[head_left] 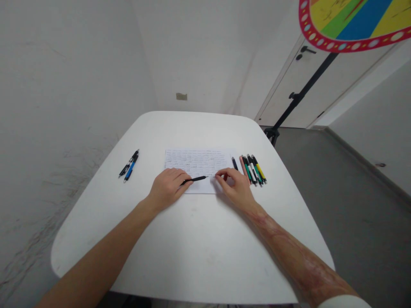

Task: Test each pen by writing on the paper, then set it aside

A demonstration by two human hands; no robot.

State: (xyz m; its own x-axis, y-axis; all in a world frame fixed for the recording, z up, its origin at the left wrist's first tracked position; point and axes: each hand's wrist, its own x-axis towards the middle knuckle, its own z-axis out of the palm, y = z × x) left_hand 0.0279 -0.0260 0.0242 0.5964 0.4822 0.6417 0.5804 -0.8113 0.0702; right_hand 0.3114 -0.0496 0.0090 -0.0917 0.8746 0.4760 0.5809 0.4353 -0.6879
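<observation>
My left hand (171, 187) is closed around a black pen (198, 178), whose thin end points right, toward my other hand. Just past that end, my right hand (236, 188) has thumb and forefinger pinched together; anything between them is too small to make out. Beneath both hands lies a white sheet of paper (192, 159) covered in lines of handwriting. A dark pen (234, 163) rests beside my right hand, at the sheet's right edge.
Several pens (253, 170) in pink, green, white and yellow lie in a row on the right. At left are a black pen (125, 170) and a blue pen (131, 169). The white table (199, 248) meets walls behind; a colourful wheel (356, 21) on a stand rises at right.
</observation>
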